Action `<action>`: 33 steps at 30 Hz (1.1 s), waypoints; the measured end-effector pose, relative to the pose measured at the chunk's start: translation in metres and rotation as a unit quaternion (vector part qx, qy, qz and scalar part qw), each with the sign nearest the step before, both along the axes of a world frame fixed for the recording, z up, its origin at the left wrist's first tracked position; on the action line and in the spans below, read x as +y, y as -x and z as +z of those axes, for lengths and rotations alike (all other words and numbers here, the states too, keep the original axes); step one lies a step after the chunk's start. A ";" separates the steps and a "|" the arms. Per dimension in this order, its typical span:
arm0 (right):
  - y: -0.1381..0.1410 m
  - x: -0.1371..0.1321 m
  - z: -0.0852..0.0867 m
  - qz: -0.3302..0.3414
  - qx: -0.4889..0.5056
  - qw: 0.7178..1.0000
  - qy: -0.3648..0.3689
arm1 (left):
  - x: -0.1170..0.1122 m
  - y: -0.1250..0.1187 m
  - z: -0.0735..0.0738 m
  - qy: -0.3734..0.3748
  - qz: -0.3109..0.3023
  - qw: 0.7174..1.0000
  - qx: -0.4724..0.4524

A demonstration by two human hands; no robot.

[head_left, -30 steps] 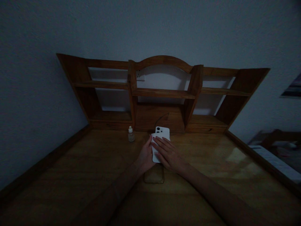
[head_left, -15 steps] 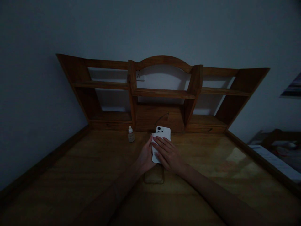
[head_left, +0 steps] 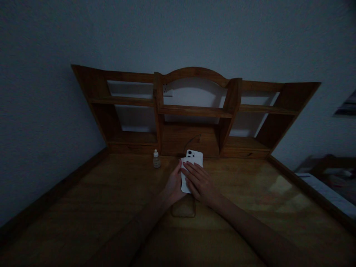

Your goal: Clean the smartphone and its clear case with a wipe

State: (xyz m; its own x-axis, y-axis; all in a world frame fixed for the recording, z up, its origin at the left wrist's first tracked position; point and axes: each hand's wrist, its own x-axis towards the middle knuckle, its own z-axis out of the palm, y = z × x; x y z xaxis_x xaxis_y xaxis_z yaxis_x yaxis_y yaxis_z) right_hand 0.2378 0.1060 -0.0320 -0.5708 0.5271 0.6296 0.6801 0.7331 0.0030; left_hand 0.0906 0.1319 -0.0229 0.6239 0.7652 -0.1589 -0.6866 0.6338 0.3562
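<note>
A white smartphone [head_left: 197,153] is tilted over the desk, its back and camera lenses facing me. My left hand [head_left: 173,186] grips it along the left edge, with the thumb up the side. Over the middle of the phone's back lies a thin white cloth [head_left: 185,160], perhaps a tissue. My right hand [head_left: 202,182] presses this cloth against the phone, fingers close together and nearly straight. Beneath the hands a see-through phone case [head_left: 183,216] rests on the desk, its upper part hidden by them. To the left stands a small dropper bottle [head_left: 156,161] with a white top.
The wooden desk [head_left: 111,200] has raised side edges. A wooden shelf unit [head_left: 194,111] spans its back against the wall. A power socket [head_left: 167,92] shows behind the shelves, and a thin cable [head_left: 191,140] hangs near the phone. Beyond the right edge is a pale surface [head_left: 325,191].
The whole view has shifted slightly, so everything appears a little further right. Both hands keep nearly the same position on the phone and cloth.
</note>
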 end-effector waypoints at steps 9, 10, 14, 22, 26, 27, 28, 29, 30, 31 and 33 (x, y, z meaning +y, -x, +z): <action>0.002 0.000 -0.001 -0.011 0.030 0.999 0.004 | -0.002 0.002 0.004 -0.001 -0.003 1.000 0.015; 0.002 0.001 -0.001 -0.010 0.029 1.000 0.005 | -0.002 0.002 0.004 0.001 -0.005 1.000 0.015; 0.002 0.003 -0.003 -0.008 0.028 0.999 0.013 | -0.002 0.000 0.004 -0.003 -0.002 1.000 0.026; -0.003 0.005 -0.007 0.008 0.076 0.996 0.036 | -0.004 -0.004 -0.004 0.009 0.013 0.999 0.048; -0.002 0.004 -0.006 0.008 0.084 0.995 0.051 | -0.006 -0.005 -0.002 0.028 0.011 0.997 0.065; -0.002 0.004 -0.006 0.008 0.085 0.995 0.054 | -0.005 -0.005 -0.002 0.029 0.011 0.997 0.065; -0.002 0.004 -0.006 0.007 0.085 0.995 0.056 | -0.005 -0.005 -0.002 0.028 0.011 0.998 0.064; -0.002 0.004 -0.006 0.006 0.085 0.995 0.057 | -0.005 -0.005 -0.003 0.027 0.014 0.998 0.061; -0.002 0.004 -0.006 0.005 0.085 0.995 0.057 | -0.005 -0.005 -0.004 0.025 0.016 0.998 0.057; -0.002 0.004 -0.007 0.003 0.086 0.995 0.057 | -0.005 -0.005 -0.005 0.021 0.018 0.998 0.055; -0.002 0.005 -0.008 0.003 0.085 0.995 0.055 | -0.005 -0.005 -0.005 0.014 0.018 0.998 0.052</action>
State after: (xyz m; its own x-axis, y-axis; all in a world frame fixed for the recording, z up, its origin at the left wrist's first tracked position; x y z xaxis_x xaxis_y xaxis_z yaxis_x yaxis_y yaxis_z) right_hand 0.2396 0.1108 -0.0398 -0.4638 0.5952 0.6562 0.6597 0.7264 -0.1926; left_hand 0.0955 0.1270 -0.0277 0.5747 0.7814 -0.2432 -0.6697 0.6198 0.4090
